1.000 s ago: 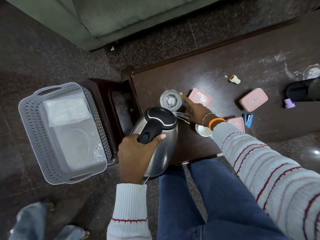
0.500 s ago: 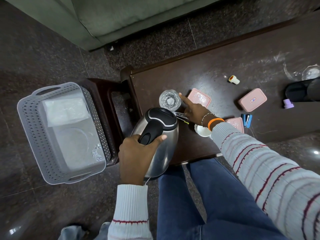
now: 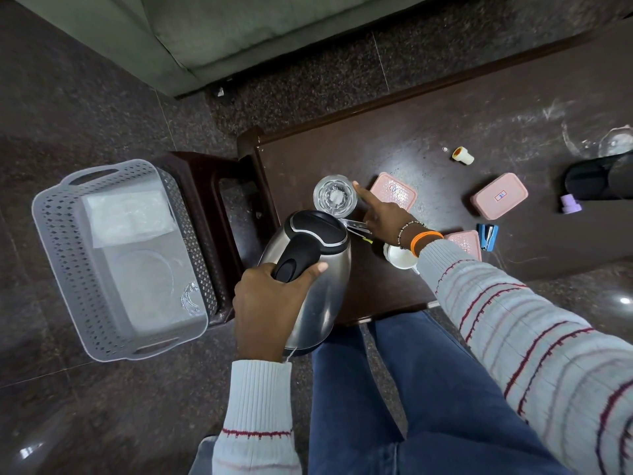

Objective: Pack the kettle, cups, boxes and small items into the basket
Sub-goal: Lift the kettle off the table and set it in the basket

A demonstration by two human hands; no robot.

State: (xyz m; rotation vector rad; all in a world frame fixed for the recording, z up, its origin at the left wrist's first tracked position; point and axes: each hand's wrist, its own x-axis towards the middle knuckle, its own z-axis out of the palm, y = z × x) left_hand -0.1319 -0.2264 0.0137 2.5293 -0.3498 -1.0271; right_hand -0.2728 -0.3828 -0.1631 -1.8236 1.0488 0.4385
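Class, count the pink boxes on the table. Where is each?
3. One pink box lies beside the glass; one sits apart farther right; one is partly hidden under the right sleeve. Others may be hidden.

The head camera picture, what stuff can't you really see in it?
- White cup: in the head view, partly covered by the right hand and its sleeve.
- Third pink box: mostly behind the same sleeve.
- Labels on the other pink boxes: too small to read.
- Glass dish: cut off by the right edge.
- Kettle base: hidden behind the left hand.
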